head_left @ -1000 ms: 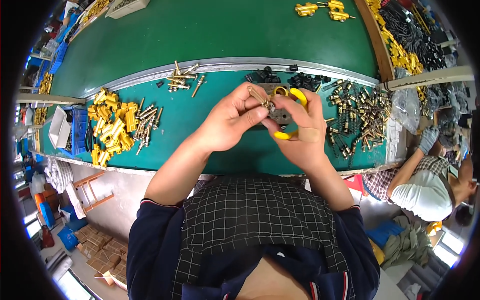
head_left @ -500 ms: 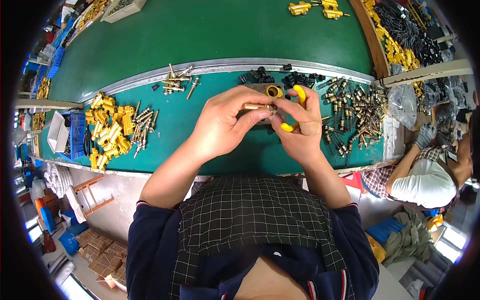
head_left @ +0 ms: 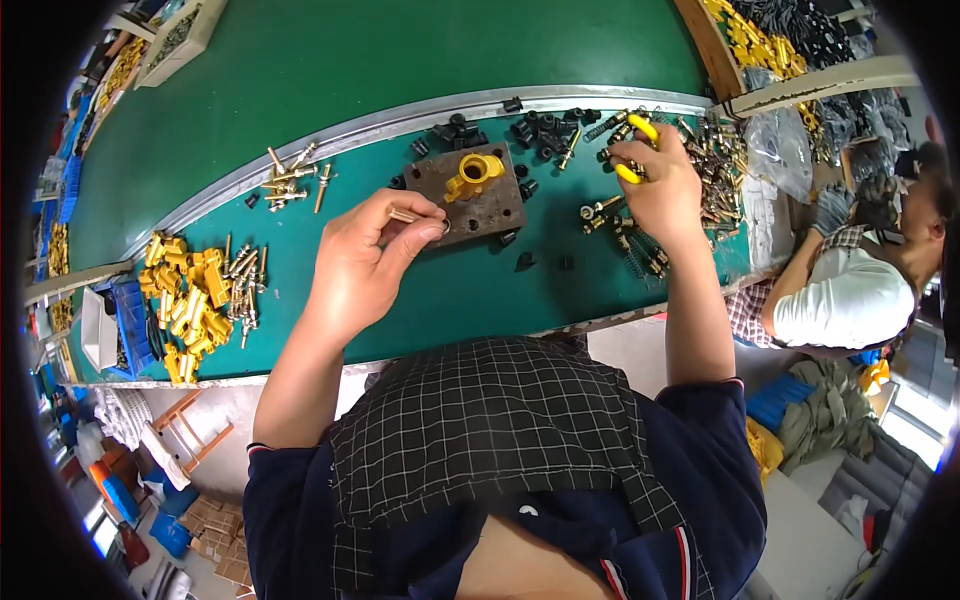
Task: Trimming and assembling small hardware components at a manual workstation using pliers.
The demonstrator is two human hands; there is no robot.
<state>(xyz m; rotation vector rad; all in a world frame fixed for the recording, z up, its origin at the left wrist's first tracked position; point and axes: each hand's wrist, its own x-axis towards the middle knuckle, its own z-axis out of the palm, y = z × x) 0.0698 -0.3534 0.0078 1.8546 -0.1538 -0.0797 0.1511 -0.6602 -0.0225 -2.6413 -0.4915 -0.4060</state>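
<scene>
Left grip (head_left: 358,262) pinched, forearms (head_left: 698,300) apart

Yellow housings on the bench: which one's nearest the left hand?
The single yellow housing on the dark metal block, close to the left hand; the heaped yellow housings lie farther off, toward the left of the bench.

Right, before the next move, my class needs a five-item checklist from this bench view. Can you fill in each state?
1. Brass rod gripped in the left hand: ok, one end sticks out.
2. Yellow-handled tool kept in the right hand: ok, its handles show on either side.
3. Yellow fitting on the metal block, round opening upward: ok.
4. Black caps gathered in one place: not ok, they lie scattered around the block.
5. Right hand touching the pile of springs and brass parts: cannot tell, the hand hides any contact.
</scene>
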